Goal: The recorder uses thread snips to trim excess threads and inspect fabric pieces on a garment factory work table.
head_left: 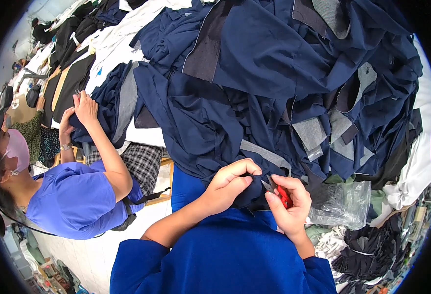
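Note:
My left hand (229,185) pinches a bunched edge of navy fabric (248,190) close to my body. Beside it, my right hand (290,203) is closed around red-handled thread snips (282,195), their metal blades pointing up and left toward the cloth. The snips' tips lie right by the gathered fabric; I cannot tell whether they touch a thread. A grey strip (266,156) runs along the cloth just beyond my hands. The held piece joins a large heap of navy garments (274,54) with grey and dark panels.
To my left a co-worker in a blue-purple shirt (73,196) handles navy cloth at the same table. White cloth (149,137) covers the tabletop. A clear plastic bag (345,203) lies right of my hands, above piles of dark scraps (372,250) and white scraps.

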The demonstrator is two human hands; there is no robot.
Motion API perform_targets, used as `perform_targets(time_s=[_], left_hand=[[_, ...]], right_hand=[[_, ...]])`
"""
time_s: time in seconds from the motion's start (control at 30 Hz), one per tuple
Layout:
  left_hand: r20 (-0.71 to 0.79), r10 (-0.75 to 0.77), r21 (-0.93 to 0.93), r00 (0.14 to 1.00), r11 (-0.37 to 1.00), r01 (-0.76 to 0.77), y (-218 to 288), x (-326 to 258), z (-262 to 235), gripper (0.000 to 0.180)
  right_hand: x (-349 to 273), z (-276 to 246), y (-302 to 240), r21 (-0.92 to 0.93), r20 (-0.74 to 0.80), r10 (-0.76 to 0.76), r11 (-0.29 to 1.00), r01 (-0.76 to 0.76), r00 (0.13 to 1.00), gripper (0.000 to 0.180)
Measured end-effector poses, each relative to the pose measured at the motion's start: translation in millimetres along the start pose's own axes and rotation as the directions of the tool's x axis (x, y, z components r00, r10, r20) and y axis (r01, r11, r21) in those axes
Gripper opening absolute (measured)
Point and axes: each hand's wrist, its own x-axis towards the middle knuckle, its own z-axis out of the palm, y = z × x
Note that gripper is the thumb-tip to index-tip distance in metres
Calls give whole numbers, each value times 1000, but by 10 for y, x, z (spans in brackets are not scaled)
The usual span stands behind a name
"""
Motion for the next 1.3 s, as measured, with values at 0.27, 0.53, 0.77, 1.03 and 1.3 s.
perform_targets(time_s=[0.27, 0.53, 0.77, 1.03, 1.3], left_hand=[[21, 32, 48, 999, 998, -33, -14, -3, -22, 15], [36, 57, 60, 998, 996, -60, -14, -4, -14, 15], [137, 25, 179, 990, 983, -50, 9, -19, -14, 17], [33, -184, -140, 982, 972, 187, -46, -71, 96, 15], [297, -294, -226, 908, 903, 366, -133, -134, 139, 18]], right_hand=[[16, 21, -23, -83, 0, -34, 996, 33, 999, 30], [28, 2, -41, -173, 2, -152, 973, 150, 988, 32], [-23, 6, 52, -104, -18, -113, 988, 111, 993, 31], [-93, 142, 274, 537, -92, 105, 843, -40, 990, 44], [139, 179, 322, 551, -359, 336, 829, -93, 871, 13]])
